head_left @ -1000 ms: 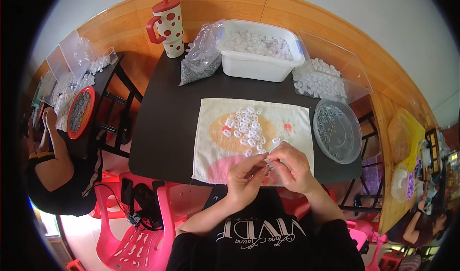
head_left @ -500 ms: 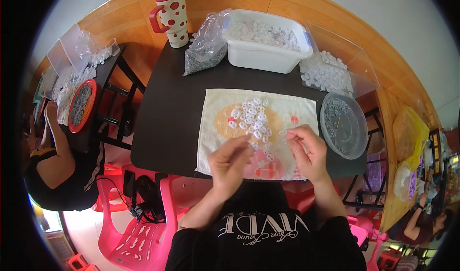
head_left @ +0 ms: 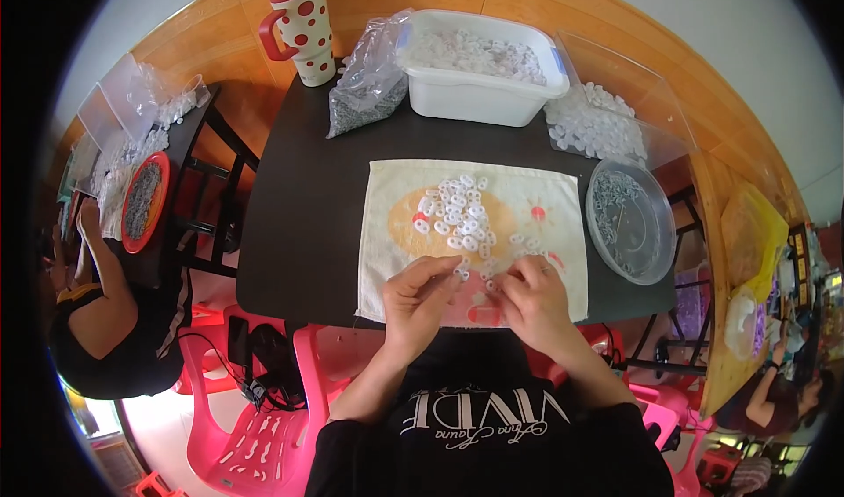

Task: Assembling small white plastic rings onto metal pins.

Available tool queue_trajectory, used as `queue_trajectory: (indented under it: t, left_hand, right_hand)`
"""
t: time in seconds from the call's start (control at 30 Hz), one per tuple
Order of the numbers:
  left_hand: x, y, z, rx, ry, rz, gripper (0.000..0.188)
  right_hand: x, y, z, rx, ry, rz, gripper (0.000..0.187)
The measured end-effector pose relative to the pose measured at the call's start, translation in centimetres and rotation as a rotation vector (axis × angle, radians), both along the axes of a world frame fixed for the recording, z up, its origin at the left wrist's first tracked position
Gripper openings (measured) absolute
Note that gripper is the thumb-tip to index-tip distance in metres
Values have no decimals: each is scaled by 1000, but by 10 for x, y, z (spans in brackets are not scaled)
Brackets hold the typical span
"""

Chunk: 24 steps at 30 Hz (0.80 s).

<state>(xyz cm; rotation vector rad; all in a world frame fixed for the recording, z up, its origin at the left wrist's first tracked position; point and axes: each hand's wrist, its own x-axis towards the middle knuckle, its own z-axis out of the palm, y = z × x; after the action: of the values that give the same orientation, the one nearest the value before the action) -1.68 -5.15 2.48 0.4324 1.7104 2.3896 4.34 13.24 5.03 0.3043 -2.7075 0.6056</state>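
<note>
On a cream printed cloth lies a loose pile of small white oval plastic pieces with two holes, with more scattered toward me. My left hand is over the cloth's near left part, thumb and fingers pinched together beside a few of the white pieces. Close to its right, my right hand is bent down over the near part of the cloth, its fingertips closed together. Whatever either pinch holds is too small or hidden to make out.
Behind the cloth stand a white tub of small pieces, a bag of grey parts and a spotted tumbler. At right are a clear box of white pieces and a round clear tray of grey parts. Another person sits left.
My right hand has moved left and down, nearer my left hand. The left hand stays about where it was, its fingers drawn closer together. The view has shifted slightly.
</note>
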Motion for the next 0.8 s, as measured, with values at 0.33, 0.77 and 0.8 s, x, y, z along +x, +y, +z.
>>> queue_trajectory:
  t: [0.33,0.77,0.8]
  left_hand:
    - [2,7,-2,-21,-69,-68,22]
    - [8,22,2,165,-224,-162,26]
    - [9,23,-3,175,-220,-193,26]
  right_hand:
    - [3,25,4,10,-3,108,19]
    - [7,21,-15,-718,11,46,21]
    - [7,18,-15,-860,-33,18,20]
